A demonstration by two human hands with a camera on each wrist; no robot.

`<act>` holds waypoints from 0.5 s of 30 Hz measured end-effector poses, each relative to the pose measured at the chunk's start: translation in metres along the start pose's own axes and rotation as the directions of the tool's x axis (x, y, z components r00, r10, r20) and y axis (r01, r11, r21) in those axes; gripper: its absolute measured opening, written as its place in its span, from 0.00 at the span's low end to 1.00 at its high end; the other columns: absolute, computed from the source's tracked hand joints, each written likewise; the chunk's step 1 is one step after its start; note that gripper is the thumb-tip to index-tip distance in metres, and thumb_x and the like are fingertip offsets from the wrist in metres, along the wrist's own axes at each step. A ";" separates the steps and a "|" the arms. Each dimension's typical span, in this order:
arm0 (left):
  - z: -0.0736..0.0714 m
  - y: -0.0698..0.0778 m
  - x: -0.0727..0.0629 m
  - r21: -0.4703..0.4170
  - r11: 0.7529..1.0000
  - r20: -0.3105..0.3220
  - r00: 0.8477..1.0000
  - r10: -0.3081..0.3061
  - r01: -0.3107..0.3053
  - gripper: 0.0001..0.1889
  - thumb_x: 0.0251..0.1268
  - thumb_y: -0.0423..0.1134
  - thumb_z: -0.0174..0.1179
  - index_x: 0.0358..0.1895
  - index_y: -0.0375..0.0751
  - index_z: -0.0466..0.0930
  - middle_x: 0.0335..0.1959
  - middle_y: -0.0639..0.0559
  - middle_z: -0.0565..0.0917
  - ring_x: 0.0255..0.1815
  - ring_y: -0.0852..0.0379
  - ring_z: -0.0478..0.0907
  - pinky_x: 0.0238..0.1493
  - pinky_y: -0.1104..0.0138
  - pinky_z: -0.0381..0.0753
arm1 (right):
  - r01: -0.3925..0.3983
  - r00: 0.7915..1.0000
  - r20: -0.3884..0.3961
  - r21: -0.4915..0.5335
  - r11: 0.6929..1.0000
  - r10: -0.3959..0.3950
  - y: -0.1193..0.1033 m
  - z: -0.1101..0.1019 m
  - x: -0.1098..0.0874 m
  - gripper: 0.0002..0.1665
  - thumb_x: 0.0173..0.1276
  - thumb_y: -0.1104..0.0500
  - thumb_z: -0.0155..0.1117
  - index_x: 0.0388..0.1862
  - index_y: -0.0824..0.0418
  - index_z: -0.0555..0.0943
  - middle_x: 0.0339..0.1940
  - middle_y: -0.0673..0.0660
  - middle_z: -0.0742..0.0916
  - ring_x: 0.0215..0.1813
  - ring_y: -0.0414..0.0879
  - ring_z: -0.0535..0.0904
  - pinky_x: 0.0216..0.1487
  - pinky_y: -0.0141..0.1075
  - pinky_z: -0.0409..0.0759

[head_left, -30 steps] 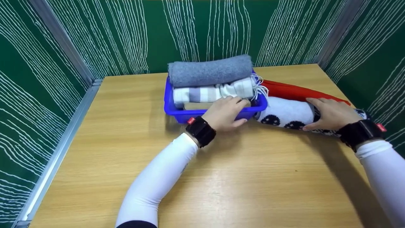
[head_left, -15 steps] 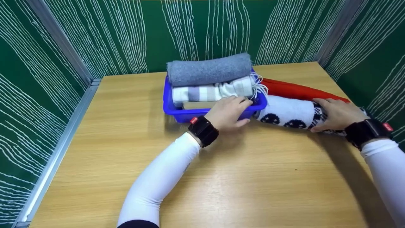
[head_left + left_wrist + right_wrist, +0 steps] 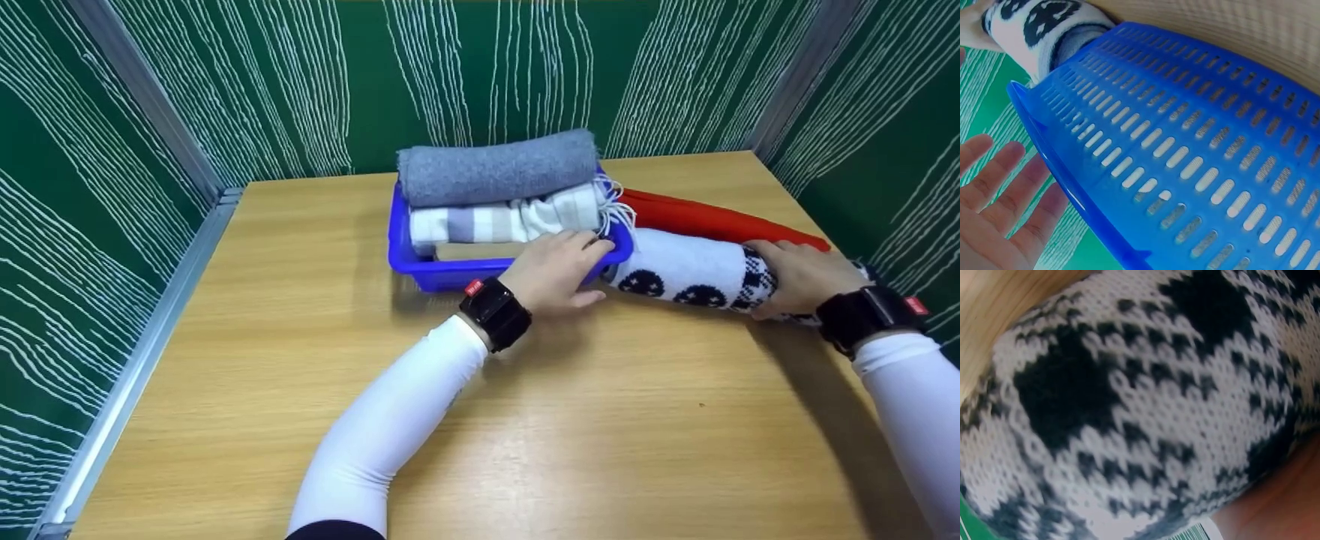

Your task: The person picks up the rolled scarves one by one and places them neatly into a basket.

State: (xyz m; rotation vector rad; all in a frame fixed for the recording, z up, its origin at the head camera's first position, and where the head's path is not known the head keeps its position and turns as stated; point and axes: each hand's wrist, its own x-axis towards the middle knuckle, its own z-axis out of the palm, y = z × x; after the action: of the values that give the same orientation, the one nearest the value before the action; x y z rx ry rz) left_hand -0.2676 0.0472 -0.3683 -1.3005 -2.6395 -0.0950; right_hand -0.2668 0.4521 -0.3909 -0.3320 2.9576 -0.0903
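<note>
A rolled black-and-white knit scarf [image 3: 682, 270] lies on the table, its left end against the blue plastic basket [image 3: 457, 280]. My right hand [image 3: 806, 277] grips the roll near its right end, thumb on the near side and fingers over the top. In the right wrist view the patterned knit [image 3: 1157, 399] fills most of the picture. My left hand [image 3: 559, 270] reaches over the basket's front rim near its right corner. The left wrist view shows its fingers [image 3: 1002, 188] spread and loosely straight beside the rim, holding nothing.
Inside the basket are a grey rolled scarf [image 3: 499, 169], a striped fringed one [image 3: 487, 223] and a tan one [image 3: 476, 251]. A folded red cloth [image 3: 720, 216] lies behind the knit roll. Green walls with white lines [image 3: 375, 75] enclose the wooden table [image 3: 600, 420].
My left hand has slid a little right along the basket's front rim. My right hand has shifted slightly right along the knit scarf, its fingers now curled more closely round it.
</note>
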 end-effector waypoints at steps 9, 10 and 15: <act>-0.001 0.009 0.007 0.023 0.999 0.002 1.000 0.026 -0.026 0.39 0.72 0.60 0.70 0.79 0.47 0.71 0.73 0.49 0.78 0.76 0.49 0.75 0.82 0.56 0.72 | 0.040 0.999 -0.036 -0.008 0.999 -0.040 0.003 0.003 0.000 0.61 0.48 0.55 0.86 0.81 0.63 0.68 0.70 0.78 0.80 0.65 0.74 0.76 0.62 0.80 0.72; -0.001 0.010 0.008 0.025 0.999 0.002 1.000 0.028 -0.028 0.38 0.72 0.60 0.70 0.79 0.47 0.71 0.73 0.49 0.78 0.76 0.49 0.75 0.82 0.56 0.72 | 0.041 0.999 -0.036 -0.003 0.999 -0.041 0.004 0.003 -0.001 0.61 0.48 0.56 0.86 0.81 0.63 0.68 0.70 0.78 0.80 0.65 0.75 0.76 0.63 0.80 0.72; 0.003 0.016 0.011 0.034 0.999 0.002 0.999 0.034 -0.034 0.39 0.72 0.60 0.69 0.79 0.45 0.71 0.75 0.49 0.77 0.77 0.49 0.74 0.82 0.56 0.71 | 0.050 0.998 -0.039 0.014 0.999 -0.049 0.004 0.005 -0.002 0.58 0.49 0.57 0.86 0.80 0.63 0.71 0.71 0.78 0.80 0.67 0.75 0.74 0.66 0.81 0.67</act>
State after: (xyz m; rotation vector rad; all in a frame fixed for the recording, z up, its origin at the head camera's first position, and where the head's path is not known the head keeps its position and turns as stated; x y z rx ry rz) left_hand -0.2626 0.0660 -0.3697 -1.3345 -2.6071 -0.0442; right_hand -0.2646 0.4558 -0.3958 -0.4066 2.9852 -0.1258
